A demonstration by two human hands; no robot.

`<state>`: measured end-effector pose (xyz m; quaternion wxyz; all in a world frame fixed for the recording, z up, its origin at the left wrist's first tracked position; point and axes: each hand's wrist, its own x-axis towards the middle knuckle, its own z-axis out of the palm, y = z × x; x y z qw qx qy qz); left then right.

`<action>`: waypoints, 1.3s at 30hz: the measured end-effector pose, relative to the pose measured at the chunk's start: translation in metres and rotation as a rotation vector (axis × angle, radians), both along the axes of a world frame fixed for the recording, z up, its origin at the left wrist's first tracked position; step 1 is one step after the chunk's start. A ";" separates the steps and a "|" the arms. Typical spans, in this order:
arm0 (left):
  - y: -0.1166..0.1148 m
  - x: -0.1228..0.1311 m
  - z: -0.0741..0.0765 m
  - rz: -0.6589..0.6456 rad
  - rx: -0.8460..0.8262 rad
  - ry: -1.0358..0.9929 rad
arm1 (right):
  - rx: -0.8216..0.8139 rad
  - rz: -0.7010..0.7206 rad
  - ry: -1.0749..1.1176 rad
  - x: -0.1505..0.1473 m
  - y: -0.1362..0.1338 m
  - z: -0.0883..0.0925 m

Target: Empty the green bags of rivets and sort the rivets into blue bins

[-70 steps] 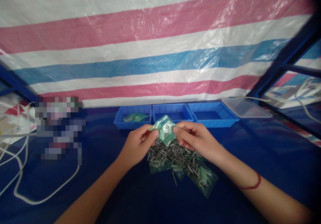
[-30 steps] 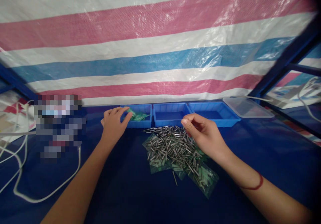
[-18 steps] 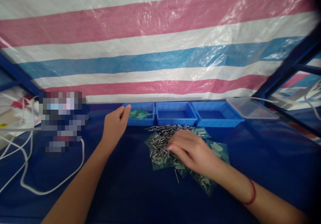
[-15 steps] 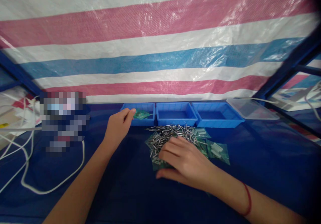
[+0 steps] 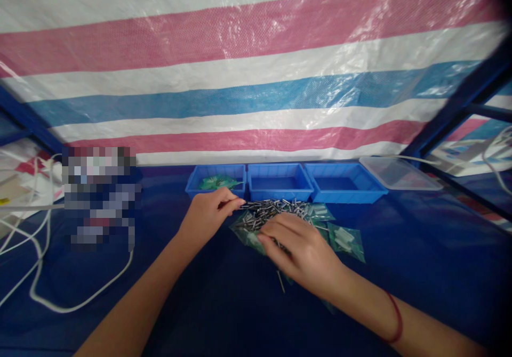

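A heap of short thin metal pins (image 5: 262,210) lies on the blue table, mixed with small clear greenish plastic bags (image 5: 344,240). My left hand (image 5: 212,213) is at the heap's left edge, thumb and forefinger pinched together by the pin ends; whatever is between them is too small to make out. My right hand (image 5: 302,248) curls over the front of the heap, thumb close to the fingers, and hides what is under it. One loose pin (image 5: 281,282) lies just in front of it. Greenish bags (image 5: 218,181) lie in the left blue bin (image 5: 192,186).
Beyond the heap stand a middle blue bin (image 5: 280,191) and a right blue bin (image 5: 350,193). A clear plastic lid (image 5: 400,173) lies to their right. White cables (image 5: 80,306) loop across the left side. A striped sheet (image 5: 240,96) hangs behind.
My left hand has moved from the left bin down and right to the heap; the green bag it held now lies in that bin. My right hand's thumb has drawn in toward its fingers.
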<state>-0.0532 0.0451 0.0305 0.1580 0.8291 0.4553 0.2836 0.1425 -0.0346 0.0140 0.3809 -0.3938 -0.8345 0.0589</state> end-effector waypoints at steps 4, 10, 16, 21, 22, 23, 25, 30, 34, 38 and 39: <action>-0.007 0.008 -0.003 0.024 0.017 0.037 | -0.251 -0.132 0.282 0.016 0.012 0.001; -0.011 0.017 -0.012 -0.078 -0.054 -0.036 | -0.448 -0.163 0.533 0.031 0.029 -0.005; -0.018 0.026 -0.016 -0.184 -0.256 -0.288 | -0.466 -0.091 0.530 0.031 0.029 -0.003; -0.022 0.033 -0.018 -0.125 -0.343 -0.359 | -0.508 -0.005 0.471 0.029 0.028 -0.003; -0.022 0.033 -0.019 -0.100 -0.335 -0.385 | -0.536 0.007 0.496 0.029 0.028 -0.003; -0.022 0.033 -0.019 -0.075 -0.326 -0.415 | -0.569 0.019 0.525 0.029 0.028 -0.003; -0.021 0.032 -0.019 -0.024 -0.305 -0.464 | -0.646 0.050 0.559 0.029 0.029 -0.002; -0.016 0.027 -0.019 0.020 -0.265 -0.499 | -0.715 0.082 0.490 0.032 0.029 0.001; -0.016 0.026 -0.021 -0.032 -0.296 -0.508 | -0.701 0.056 0.494 0.034 0.030 0.004; -0.017 0.028 -0.024 -0.056 -0.312 -0.521 | -0.715 0.037 0.523 0.034 0.031 0.006; -0.017 0.028 -0.025 -0.059 -0.307 -0.518 | -0.708 0.028 0.523 0.034 0.031 0.006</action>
